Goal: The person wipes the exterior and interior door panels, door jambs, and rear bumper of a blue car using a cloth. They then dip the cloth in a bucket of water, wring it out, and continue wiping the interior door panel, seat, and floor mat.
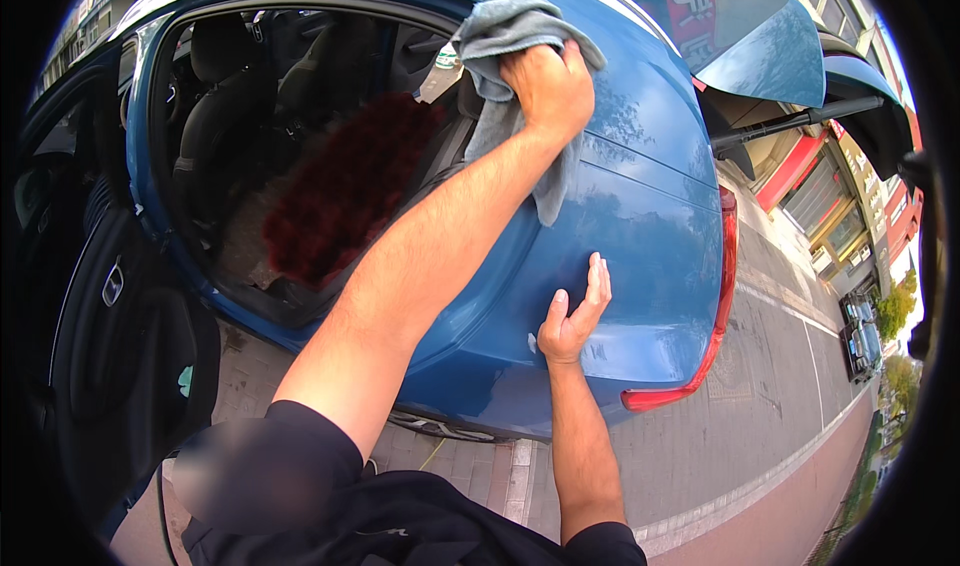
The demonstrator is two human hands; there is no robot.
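My left hand (551,89) grips a bunched grey-blue cloth (514,22) against the upper rear pillar of a blue car, beside the open rear doorway. One end of the cloth hangs down over the painted panel. Lower down, my right hand (577,318) is at the blue rear quarter panel (645,281), thumb apart from the fingers and nothing in it. Whether its palm touches the paint I cannot tell. The red tail light (721,296) runs along the panel's rear edge.
The rear door (135,326) stands open at the left. Inside are dark seats (225,108) and a dark red fluffy cover (352,183). The tailgate (757,40) is raised at upper right. Paving (772,363) stretches behind the car, with a parked vehicle (861,333) farther off.
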